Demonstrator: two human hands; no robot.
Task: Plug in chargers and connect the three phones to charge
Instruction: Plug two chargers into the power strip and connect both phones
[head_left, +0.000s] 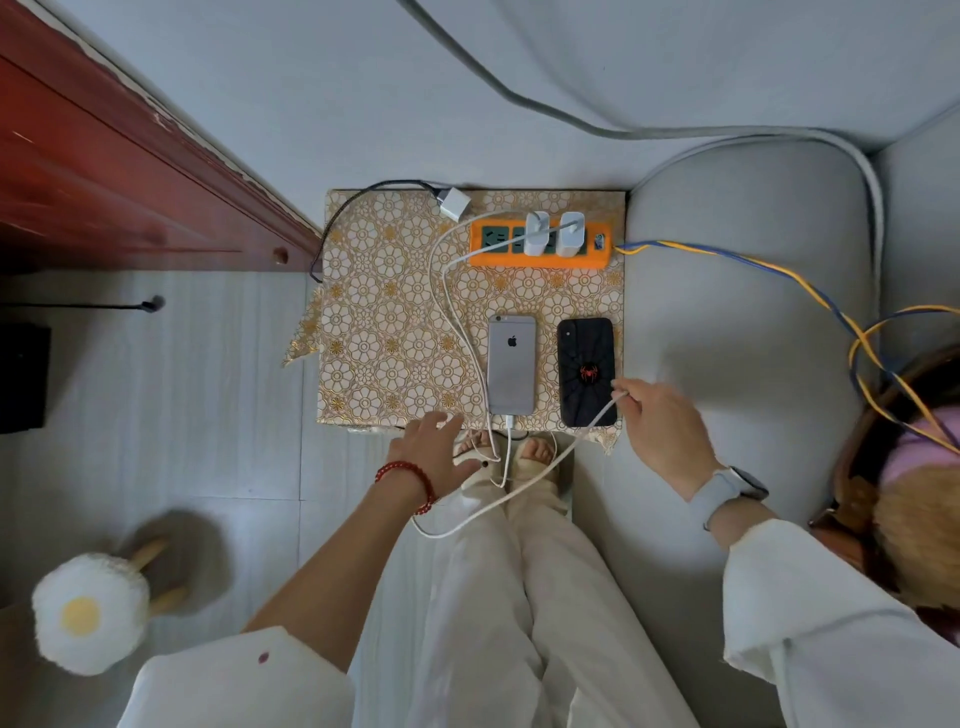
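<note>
Item: white charging cable (524, 491), slack, end pinched in the right hand (662, 431).
Left hand (436, 457) spread, empty, at the tabletop (384, 312) edge. Cable limp and light; best gripped at its stiff plug. Black phone (587, 372) beside it unconnected; silver phone (511, 364) already cabled. Beyond: orange power strip (537, 244) with two adapters; loose white adapter (453, 202) unplugged.

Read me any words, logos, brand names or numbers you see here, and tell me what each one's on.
No readable words or numbers anywhere.
Apple logo, no lettering: back of the silver phone.
Red spider emblem, no lettering: back of the black phone.
Markings on the orange power strip and its white chargers: too small to read.
</note>
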